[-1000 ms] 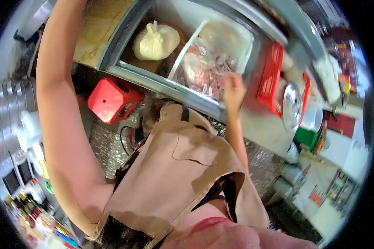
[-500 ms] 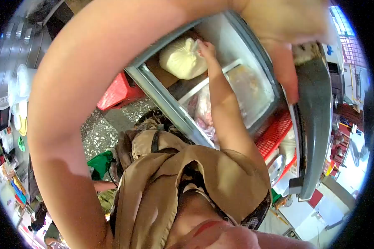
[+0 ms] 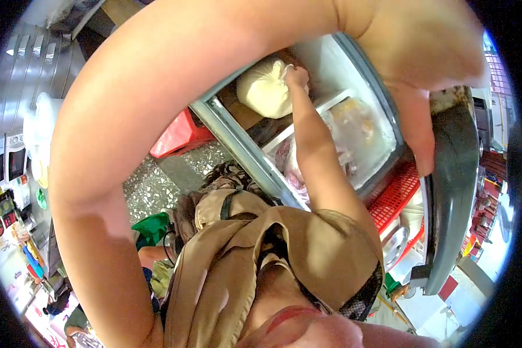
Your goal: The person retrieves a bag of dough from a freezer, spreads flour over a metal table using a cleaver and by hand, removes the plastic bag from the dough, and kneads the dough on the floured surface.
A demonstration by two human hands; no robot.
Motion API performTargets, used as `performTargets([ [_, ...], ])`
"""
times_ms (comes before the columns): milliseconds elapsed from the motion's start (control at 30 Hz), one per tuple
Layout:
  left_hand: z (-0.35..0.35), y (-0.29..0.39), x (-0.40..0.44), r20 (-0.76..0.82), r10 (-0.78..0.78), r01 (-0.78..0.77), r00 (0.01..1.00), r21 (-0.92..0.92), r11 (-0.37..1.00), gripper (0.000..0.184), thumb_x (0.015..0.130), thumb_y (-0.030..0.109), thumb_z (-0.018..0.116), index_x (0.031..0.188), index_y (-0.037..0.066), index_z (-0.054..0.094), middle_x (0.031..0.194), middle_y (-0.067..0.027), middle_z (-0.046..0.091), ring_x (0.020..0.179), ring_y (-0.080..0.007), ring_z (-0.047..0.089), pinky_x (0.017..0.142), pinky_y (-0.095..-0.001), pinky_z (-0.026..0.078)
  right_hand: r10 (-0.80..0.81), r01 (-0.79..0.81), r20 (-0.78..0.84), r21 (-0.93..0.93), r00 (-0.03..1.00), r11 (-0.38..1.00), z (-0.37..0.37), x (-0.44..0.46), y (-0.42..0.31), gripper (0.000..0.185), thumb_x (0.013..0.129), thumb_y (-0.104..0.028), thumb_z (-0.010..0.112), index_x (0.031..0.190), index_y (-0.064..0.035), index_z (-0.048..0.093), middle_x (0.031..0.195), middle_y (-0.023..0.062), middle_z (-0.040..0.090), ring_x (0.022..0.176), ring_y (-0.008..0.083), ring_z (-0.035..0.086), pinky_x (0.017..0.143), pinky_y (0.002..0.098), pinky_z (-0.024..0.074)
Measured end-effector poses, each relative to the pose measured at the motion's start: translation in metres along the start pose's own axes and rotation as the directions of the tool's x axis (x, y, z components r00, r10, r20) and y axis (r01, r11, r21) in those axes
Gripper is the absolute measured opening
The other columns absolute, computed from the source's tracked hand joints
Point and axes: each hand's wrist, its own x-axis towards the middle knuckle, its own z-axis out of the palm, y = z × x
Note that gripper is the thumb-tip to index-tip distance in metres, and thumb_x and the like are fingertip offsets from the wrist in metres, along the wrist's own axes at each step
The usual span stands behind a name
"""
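Observation:
A chest freezer [image 3: 232, 130] stands open in front of me. My right hand [image 3: 297, 75] reaches down into it and pinches the gathered neck of a full, pale plastic bag [image 3: 265, 93]; what fills the bag cannot be made out. Close to the camera, my left arm arches across the top of the view. My left hand [image 3: 432, 64] is at the raised freezer lid [image 3: 455, 191], one digit stretched down along its edge and the other fingers hidden or blurred. Below my right forearm, the freezer's white-edged section holds frosty plastic packages [image 3: 351, 130].
A red plastic basket [image 3: 391, 197] sits right of the freezer, with a metal lid-like disc [image 3: 395, 246] near it. Another red crate [image 3: 182, 136] rests on the speckled floor [image 3: 151, 188] at left. Something green [image 3: 152, 228] lies near my left side. Cluttered counters line both sides.
The whole view has shifted, so the freezer, bag and arms appear slightly lower and further right. My right hand keeps its pinch on the bag, and my left hand remains at the lid.

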Motion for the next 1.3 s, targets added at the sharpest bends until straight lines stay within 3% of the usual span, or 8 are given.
performTargets([
  [300, 0.011, 0.004, 0.011, -0.04, 0.036, -0.037, 0.999, -0.025, 0.999, 0.068, 0.043, 0.066, 0.071, 0.068, 0.005, 0.058, 0.061, -0.011, 0.056, 0.054, -0.0306, 0.056, 0.048, -0.0351, 0.044, 0.162, -0.199, 0.15, 0.276, 0.975, 0.94, 0.007, 0.004, 0.003, 0.03, 0.075, -0.026, 0.059, 0.085, 0.0017, 0.062, 0.076, 0.0146, 0.062, 0.065, 0.0254, 0.058, 0.059, 0.0355, 0.0452],
  [500, 0.018, 0.001, 0.011, -0.107, 0.09, -0.096, 0.99, -0.047, 0.994, 0.07, 0.043, 0.068, 0.07, 0.071, 0.005, 0.058, 0.062, -0.0103, 0.055, 0.055, -0.0297, 0.055, 0.048, -0.0342, 0.044, 0.301, -0.626, 0.59, 0.779, 0.749, 0.03, 0.019, 0.009, 0.056, 0.019, 0.081, -0.01, 0.051, 0.066, -0.0079, 0.04, 0.054, 0.002, 0.038, 0.044, 0.0119, 0.036, 0.039, 0.0273, 0.0292],
  [667, 0.016, -0.002, -0.008, -0.16, 0.146, -0.15, 0.976, -0.014, 0.989, 0.072, 0.044, 0.069, 0.069, 0.073, 0.005, 0.057, 0.063, -0.0097, 0.054, 0.055, -0.0289, 0.055, 0.048, -0.0333, 0.044, 0.317, -0.375, 0.242, 0.794, 0.917, 0.478, 0.012, -0.015, 0.047, 0.013, 0.077, -0.012, 0.057, 0.084, -0.0013, 0.056, 0.06, 0.0067, 0.052, 0.058, 0.021, 0.054, 0.051, 0.0336, 0.0443],
  [733, 0.013, -0.002, -0.013, -0.178, 0.165, -0.17, 0.97, -0.012, 0.985, 0.072, 0.044, 0.07, 0.069, 0.074, 0.005, 0.057, 0.063, -0.0094, 0.054, 0.055, -0.0286, 0.055, 0.048, -0.033, 0.044, 0.096, -0.054, -0.132, 0.29, 0.987, 0.956, 0.0, -0.02, 0.041, 0.021, 0.075, -0.013, 0.06, 0.091, 0.0007, 0.06, 0.066, 0.0095, 0.058, 0.068, 0.0258, 0.058, 0.061, 0.0384, 0.0478],
  [800, 0.011, -0.002, -0.014, -0.198, 0.195, -0.2, 0.96, -0.003, 0.98, 0.073, 0.044, 0.07, 0.069, 0.075, 0.005, 0.057, 0.064, -0.0092, 0.054, 0.056, -0.0283, 0.055, 0.049, -0.0327, 0.044, 0.254, -0.221, 0.013, 0.539, 0.967, 0.813, 0.018, -0.005, 0.064, 0.012, 0.076, -0.013, 0.058, 0.074, -0.0015, 0.057, 0.06, 0.0069, 0.053, 0.057, 0.0214, 0.053, 0.055, 0.0383, 0.0442],
  [867, 0.011, -0.001, -0.014, -0.211, 0.232, -0.235, 0.95, 0.009, 0.972, 0.074, 0.044, 0.071, 0.069, 0.075, 0.005, 0.057, 0.064, -0.0089, 0.054, 0.056, -0.0279, 0.055, 0.049, -0.0324, 0.043, 0.177, -0.68, 0.658, 0.721, 0.732, 0.133, 0.017, 0.004, 0.077, 0.017, 0.078, -0.012, 0.055, 0.063, -0.0056, 0.049, 0.055, 0.0037, 0.047, 0.045, 0.0169, 0.042, 0.044, 0.0333, 0.0359],
  [1033, 0.013, -0.004, -0.012, -0.259, 0.304, -0.305, 0.917, 0.036, 0.952, 0.075, 0.045, 0.072, 0.068, 0.077, 0.005, 0.056, 0.065, -0.0083, 0.053, 0.056, -0.0272, 0.055, 0.049, -0.0315, 0.043, 0.105, -0.737, 0.743, 0.669, 0.661, -0.094, 0.004, -0.015, 0.052, 0.017, 0.08, -0.012, 0.052, 0.066, -0.0093, 0.043, 0.054, 0.0011, 0.038, 0.038, 0.0108, 0.03, 0.035, 0.0233, 0.0224],
  [1300, 0.036, -0.015, -0.002, -0.563, 0.385, -0.471, 0.731, -0.008, 0.882, 0.075, 0.045, 0.071, 0.069, 0.079, 0.005, 0.057, 0.065, -0.0073, 0.053, 0.055, -0.024, 0.054, 0.049, -0.0299, 0.043, 0.265, -0.605, 0.544, 0.725, 0.796, 0.33, -0.055, -0.087, -0.01, 0.014, 0.077, -0.013, 0.056, 0.068, -0.0093, 0.047, 0.054, -0.0012, 0.037, 0.04, 0.0089, 0.029, 0.036, 0.0237, 0.0215],
])
